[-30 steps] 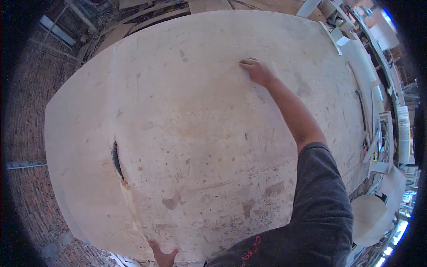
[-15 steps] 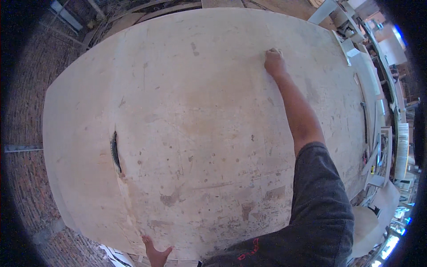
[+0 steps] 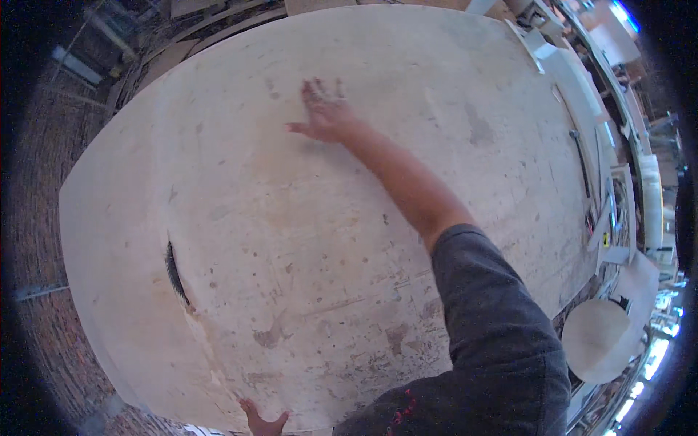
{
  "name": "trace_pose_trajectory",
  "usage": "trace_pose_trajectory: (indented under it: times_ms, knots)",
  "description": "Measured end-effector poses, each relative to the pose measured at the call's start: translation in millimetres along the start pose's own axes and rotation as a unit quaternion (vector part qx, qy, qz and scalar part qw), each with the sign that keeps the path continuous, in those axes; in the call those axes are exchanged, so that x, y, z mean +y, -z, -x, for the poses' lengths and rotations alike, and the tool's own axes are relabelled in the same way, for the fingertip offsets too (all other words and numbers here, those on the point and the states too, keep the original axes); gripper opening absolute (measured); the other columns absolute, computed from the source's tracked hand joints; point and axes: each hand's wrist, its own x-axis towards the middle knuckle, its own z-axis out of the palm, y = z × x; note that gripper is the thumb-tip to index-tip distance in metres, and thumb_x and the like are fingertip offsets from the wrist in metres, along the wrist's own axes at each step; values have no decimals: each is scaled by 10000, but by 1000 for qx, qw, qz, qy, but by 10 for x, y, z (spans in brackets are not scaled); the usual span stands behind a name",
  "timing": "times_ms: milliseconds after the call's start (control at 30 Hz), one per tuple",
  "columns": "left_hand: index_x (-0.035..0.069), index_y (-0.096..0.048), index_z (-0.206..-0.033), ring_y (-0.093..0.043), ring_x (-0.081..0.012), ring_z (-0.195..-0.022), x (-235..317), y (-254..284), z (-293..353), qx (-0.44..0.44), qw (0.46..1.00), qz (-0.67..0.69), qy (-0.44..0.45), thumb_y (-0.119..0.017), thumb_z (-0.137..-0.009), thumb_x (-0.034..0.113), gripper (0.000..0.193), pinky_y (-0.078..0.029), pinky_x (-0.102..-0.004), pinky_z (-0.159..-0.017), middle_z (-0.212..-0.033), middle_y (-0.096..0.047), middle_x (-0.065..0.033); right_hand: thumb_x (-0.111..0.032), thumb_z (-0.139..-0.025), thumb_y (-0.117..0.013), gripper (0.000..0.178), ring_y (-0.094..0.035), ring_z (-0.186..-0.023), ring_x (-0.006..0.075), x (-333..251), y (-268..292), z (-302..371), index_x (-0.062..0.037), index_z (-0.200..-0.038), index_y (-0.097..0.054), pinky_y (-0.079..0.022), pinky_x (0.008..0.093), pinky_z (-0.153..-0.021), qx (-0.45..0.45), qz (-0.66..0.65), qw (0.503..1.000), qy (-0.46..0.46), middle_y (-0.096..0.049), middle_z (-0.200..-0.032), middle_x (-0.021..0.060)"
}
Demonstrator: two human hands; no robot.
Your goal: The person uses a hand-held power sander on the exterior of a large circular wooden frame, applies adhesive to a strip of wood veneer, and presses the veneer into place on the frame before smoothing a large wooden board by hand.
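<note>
A large pale wooden table top, stained and scuffed, spreads out before me. My right hand is over its far part with fingers spread, slightly blurred, holding nothing. I cannot tell whether the palm touches the wood. At the near edge, my left hand rests with thumb and finger apart, partly cut off by the frame. To the left, a dark toothed saw blade shows in a narrow slot in the top, apart from both hands.
Along the right edge lie a long dark-handled tool and thin wooden strips. A round pale board stands beyond the near right corner. Brickwork lies to the left, and planks are behind the far edge.
My right hand has swept left across the far part of the table, and its closed fingers have spread. My left hand stays at the near edge. The view has shifted slightly.
</note>
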Motion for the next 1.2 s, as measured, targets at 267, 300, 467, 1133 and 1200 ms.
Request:
trace_pose_trajectory:
  times_ms: [267, 300, 467, 1133, 1200]
  knots:
    - [-55, -304, -1595, -219, -370, -1581, 86, 120, -40, -20, 1000, 16, 16, -972, -663, 454, 1254, -243, -439, -1287, -1673, -266, -280, -915, -883, -322, 1230, -84, -1621, 304, 240, -135, 280, 24, -1651, -117, 8, 577, -1285, 35, -46, 982, -178, -120, -1745, 167]
    - [-43, -302, -1600, -219, -371, -1581, 26, 101, -40, -22, 999, 23, 14, -970, -669, 453, 1248, -242, -451, -1287, -1676, -264, -275, -915, -883, -322, 1230, -84, -1621, 304, 304, -125, 389, 24, -1651, -117, 8, 577, -1285, 34, -44, 983, -174, -120, -1745, 167]
    - [-1, -278, -1623, -219, -387, -1579, -284, -91, -46, -17, 994, 105, 9, -947, -725, 421, 1197, -207, -540, -1284, -1709, -180, -253, -887, -910, -316, 1188, -79, -1620, 319, 438, 102, 893, 32, -1645, -148, 0, 575, -1285, -17, 9, 971, -240, -124, -1743, 172]
    - [40, -197, -1656, -171, -396, -1591, -449, -206, -22, 27, 997, 71, -32, -995, -620, 314, 1336, -378, -680, -1131, -1744, -123, -188, -227, -1066, -509, 473, -430, -1484, 361, 1185, -144, 1095, 10, -1475, -537, -336, 411, -1236, 156, -127, 980, -5, -519, -1531, 234]
    - [-1, -204, -1642, -164, -409, -1591, -218, -103, -9, 20, 997, 67, -19, -977, -609, 300, 1325, -289, -568, -1210, -1720, -143, -248, -154, -1030, -537, 418, -513, -1414, 368, 1144, -67, 1146, -24, -1422, -603, -400, 426, -1193, 141, -178, 974, -6, -596, -1458, 212]
